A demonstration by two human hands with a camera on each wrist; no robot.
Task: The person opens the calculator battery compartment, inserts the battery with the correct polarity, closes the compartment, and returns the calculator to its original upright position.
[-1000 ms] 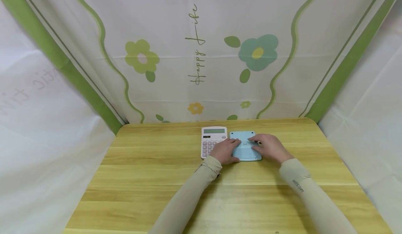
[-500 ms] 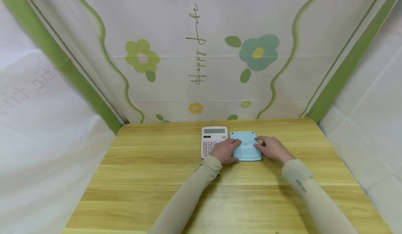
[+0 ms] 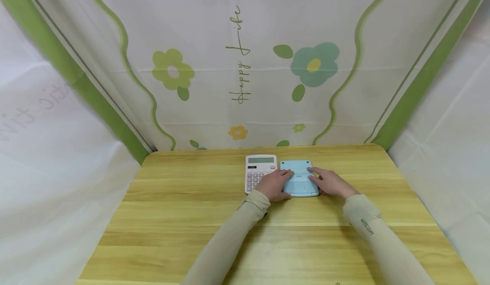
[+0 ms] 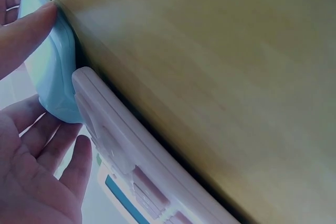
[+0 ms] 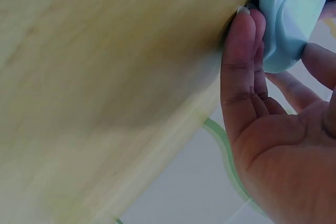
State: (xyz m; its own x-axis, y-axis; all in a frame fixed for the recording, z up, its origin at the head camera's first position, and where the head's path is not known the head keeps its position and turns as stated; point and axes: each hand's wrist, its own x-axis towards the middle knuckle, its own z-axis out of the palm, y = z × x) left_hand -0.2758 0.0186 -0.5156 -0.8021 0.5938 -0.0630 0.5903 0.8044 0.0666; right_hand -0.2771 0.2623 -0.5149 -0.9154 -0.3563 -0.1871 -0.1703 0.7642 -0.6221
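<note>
A light blue calculator (image 3: 300, 187) lies face down on the wooden table, its back upward. My left hand (image 3: 272, 185) holds it at the left side, the thumb at the near edge and fingertips on the back. At its right side my right hand (image 3: 332, 183) grips the edge, with thumb and index finger on the back and the other fingers low beside the edge. Left of it, a pale pink calculator (image 3: 261, 166) lies face up, partly covered by my left hand. In the left wrist view, the pink calculator (image 4: 152, 171) sits close to the blue one (image 4: 58, 77).
The wooden table (image 3: 183, 208) runs up to a printed white cloth (image 3: 214, 106) hanging behind it. White cloth walls with green bands (image 3: 432, 81) flank both sides.
My right hand has moved right, from over the middle of the blue calculator's back to its right edge. My left hand and both calculators have stayed put.
</note>
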